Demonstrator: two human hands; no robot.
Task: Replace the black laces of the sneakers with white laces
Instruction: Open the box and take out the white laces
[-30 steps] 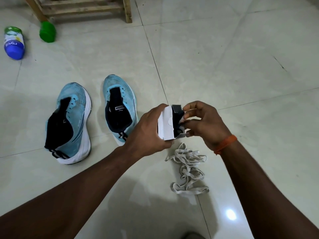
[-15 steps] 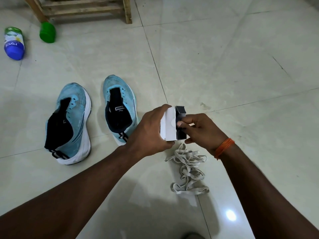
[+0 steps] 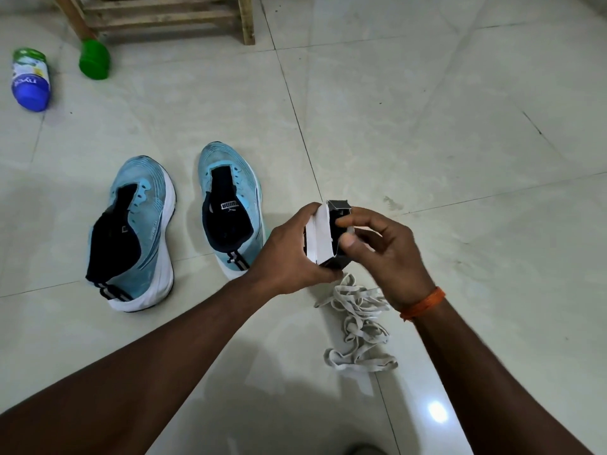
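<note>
Fingers (image 3: pixel 328 276) of the left hand (image 3: pixel 289 254) were curled round a small white cardboard box (image 3: pixel 323 238), its dark open end pinched by the right hand (image 3: pixel 384 254), with tangled white laces (image 3: pixel 358 326) left on the tile floor (image 3: pixel 427 126) right underneath.

Under me, the pale glossy tile floor (image 3: pixel 427 126) carries one light-blue white-soled sneaker (image 3: pixel 154 201), its twin (image 3: pixel 250 192), tangled flat white laces (image 3: pixel 359 326) and a toppled blue-capped bottle (image 3: pixel 30 81).
</note>
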